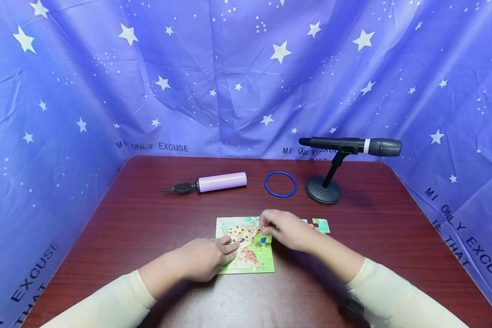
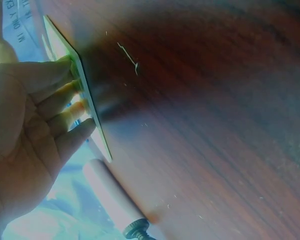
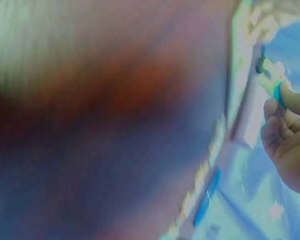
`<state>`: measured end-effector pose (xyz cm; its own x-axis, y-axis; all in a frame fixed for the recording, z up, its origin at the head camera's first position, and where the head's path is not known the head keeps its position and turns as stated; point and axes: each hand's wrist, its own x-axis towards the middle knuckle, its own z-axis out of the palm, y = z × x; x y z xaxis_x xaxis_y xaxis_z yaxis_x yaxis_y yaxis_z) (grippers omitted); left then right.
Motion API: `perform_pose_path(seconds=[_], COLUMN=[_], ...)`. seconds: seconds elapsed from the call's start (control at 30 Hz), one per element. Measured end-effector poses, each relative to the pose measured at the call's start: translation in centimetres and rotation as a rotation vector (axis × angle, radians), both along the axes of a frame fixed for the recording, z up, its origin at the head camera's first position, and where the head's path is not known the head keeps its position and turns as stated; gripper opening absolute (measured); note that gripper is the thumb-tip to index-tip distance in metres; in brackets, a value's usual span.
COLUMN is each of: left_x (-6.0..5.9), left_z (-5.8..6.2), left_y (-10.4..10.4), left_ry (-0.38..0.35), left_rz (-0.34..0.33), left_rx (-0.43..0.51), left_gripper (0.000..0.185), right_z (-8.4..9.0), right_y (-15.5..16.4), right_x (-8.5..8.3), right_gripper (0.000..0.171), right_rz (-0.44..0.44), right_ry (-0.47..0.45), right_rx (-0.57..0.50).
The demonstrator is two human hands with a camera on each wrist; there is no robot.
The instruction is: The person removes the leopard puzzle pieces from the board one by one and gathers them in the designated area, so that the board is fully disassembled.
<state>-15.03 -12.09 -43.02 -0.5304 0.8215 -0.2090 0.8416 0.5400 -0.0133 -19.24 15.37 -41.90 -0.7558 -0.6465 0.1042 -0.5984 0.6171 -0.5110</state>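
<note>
Pinning the puzzle board [image 1: 246,246] near the table's [image 1: 147,218] front edge with my left hand's [image 1: 205,258] flat fingers, my right hand [image 1: 284,230] pinches a piece [image 3: 279,94] above it. I should lower it squarely; loose pieces [image 1: 320,224] wait just right.

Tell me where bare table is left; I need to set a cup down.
Bare: the table left of the puzzle board, below the pump; also right of the microphone stand. Crowded: around the board, under both hands, by the loose piece.
</note>
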Motion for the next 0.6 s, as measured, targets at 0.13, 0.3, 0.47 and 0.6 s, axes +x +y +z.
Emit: perform_pose_path(seconds=[0.13,0.3,0.47,0.6], left_x=[-0.1,0.0,0.0,0.0], left_z=[0.0,0.0,0.3,0.5], left_y=[-0.1,-0.2,-0.2,-0.1], left_ry=[-0.011,-0.023,-0.042,-0.047], left_rz=[-0.007,-0.006,0.004,0.000], left_rx=[-0.002,0.005,0.021,0.025], left_gripper=[0.044,0.044,0.044,0.044], right_z=[1.5,1.7,0.3,-0.7], right_y=[3.4,8.4,12.0,13.4], right_x=[-0.5,-0.2,0.7,1.2], right_gripper=[0.008,0.010,0.016,0.019], right_rz=[-0.082,-0.114,-0.104,-0.146], right_ry=[-0.090,-0.168,-0.125,-0.058], right_rx=[-0.021,0.079,0.190,0.245])
